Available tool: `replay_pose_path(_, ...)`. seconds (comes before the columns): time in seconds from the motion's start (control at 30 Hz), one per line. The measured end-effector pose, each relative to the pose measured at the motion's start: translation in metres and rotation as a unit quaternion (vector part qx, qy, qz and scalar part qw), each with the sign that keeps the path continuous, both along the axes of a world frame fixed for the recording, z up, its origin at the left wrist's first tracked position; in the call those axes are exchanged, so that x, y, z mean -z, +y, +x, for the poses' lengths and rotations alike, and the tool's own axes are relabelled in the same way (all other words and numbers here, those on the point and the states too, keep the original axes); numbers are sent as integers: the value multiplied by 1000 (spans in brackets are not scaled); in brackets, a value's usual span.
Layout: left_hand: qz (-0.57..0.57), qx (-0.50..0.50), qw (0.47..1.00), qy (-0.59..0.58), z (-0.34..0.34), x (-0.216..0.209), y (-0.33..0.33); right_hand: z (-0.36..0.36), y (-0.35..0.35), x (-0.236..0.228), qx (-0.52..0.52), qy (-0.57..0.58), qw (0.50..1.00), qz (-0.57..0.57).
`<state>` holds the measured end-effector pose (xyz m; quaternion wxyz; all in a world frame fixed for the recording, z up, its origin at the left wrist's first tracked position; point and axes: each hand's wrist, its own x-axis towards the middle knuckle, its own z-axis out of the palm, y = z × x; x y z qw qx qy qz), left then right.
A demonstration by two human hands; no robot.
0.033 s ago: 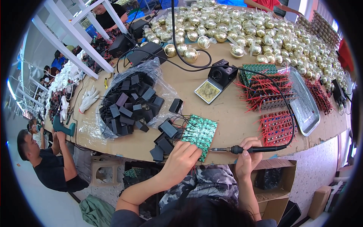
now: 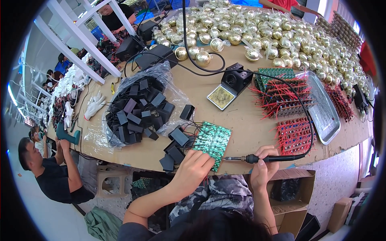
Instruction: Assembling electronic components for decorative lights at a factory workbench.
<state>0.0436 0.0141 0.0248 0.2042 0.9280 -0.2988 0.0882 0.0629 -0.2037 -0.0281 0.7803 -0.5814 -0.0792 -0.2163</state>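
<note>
A green circuit board panel (image 2: 212, 140) lies near the table's front edge, with black wires running from its left side to small black boxes (image 2: 175, 154). My left hand (image 2: 195, 166) rests at the panel's lower left corner, fingers pinched together; what they hold is hidden, though red wire ends hang just below. In my right hand (image 2: 264, 164) is a soldering iron (image 2: 251, 158), gripped by its handle and pointing left. Its tip reaches the panel's lower right edge; whether it touches cannot be made out.
Behind the panel stands a soldering iron stand (image 2: 237, 78) with a yellow sponge tray. Red-wired boards (image 2: 295, 136) and a metal tray (image 2: 327, 120) lie right. A plastic bag of black boxes (image 2: 136, 108) sits left. Gold balls (image 2: 257, 36) cover the back. The iron's cable (image 2: 297, 94) crosses the table.
</note>
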Motion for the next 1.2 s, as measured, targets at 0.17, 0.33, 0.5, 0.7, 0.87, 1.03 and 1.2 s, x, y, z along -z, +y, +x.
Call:
replay_pose_path(0.17,3,0,1000,0,-1,-1,0,0,-1,4,2,0,1000,13)
replay_pose_path(0.33,14,1,1000,-4,-1,-4,0,1,-2,5,3,-5,1000,11)
replay_pose_path(0.5,39,-2,999,-30,-2,-5,1,1,-3,6,4,-5,1000,11)
replay_pose_path(0.7,-4,-51,995,-85,2,-13,9,3,-1,9,5,-12,1000,11)
replay_pose_path(0.87,-58,-249,945,-206,23,-32,48,1,-3,7,14,-5,1000,24)
replay_pose_path(1.03,-100,-421,875,-215,64,-54,117,2,0,6,35,-7,999,40)
replay_pose_path(1.2,-151,-455,873,-93,111,-48,136,3,-1,9,36,-9,999,32)
